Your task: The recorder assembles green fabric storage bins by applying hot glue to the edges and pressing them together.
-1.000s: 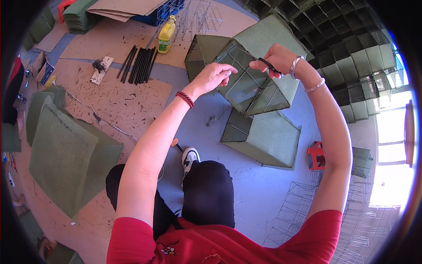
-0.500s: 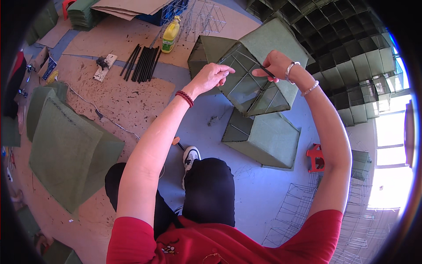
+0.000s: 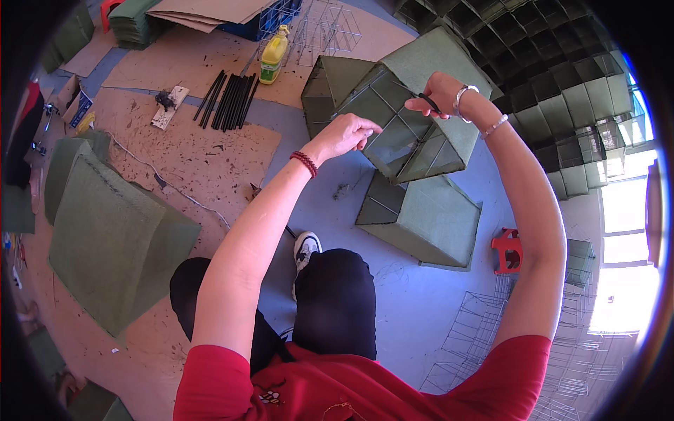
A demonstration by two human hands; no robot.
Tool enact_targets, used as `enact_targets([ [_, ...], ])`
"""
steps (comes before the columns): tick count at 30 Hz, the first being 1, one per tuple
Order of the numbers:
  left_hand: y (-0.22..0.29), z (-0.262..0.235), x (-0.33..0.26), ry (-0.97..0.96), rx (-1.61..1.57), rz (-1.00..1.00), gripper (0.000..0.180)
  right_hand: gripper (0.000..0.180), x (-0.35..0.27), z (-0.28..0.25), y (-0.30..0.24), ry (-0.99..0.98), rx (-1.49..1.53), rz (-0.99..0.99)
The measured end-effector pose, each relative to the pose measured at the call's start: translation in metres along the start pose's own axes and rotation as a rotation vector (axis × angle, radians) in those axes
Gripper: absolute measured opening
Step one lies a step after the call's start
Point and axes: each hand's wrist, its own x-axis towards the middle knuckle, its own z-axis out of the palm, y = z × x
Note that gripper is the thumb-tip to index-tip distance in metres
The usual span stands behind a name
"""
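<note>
The left hand (image 3: 345,133) pinches a wire of the green fabric-covered wire frame (image 3: 414,116), fingers together on it. The right hand (image 3: 437,95), its grip clamped on small black pliers (image 3: 428,104), works at the frame's upper edge (it rests tilted on another green box (image 3: 428,217) on the floor).

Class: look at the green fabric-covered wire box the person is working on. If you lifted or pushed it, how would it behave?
The green wire-framed box probably feels light for its size: thin wire and cloth, hollow inside. The frame likely keeps it fairly stiff, though the panels may flex. With flat faces, it should slide or tip rather than roll.
</note>
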Motion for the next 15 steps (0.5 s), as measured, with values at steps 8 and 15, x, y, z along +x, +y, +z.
enact_targets([
  [8,-0.059,0.010,-0.038,-0.105,-0.260,-0.320,0.025,0.046,-0.008,0.069,0.039,-0.062,0.311,-0.120],
  [15,-0.046,0.017,-0.047,-0.167,-0.412,-0.399,0.025,0.054,0.019,0.138,0.047,-0.133,0.310,-0.164],
])
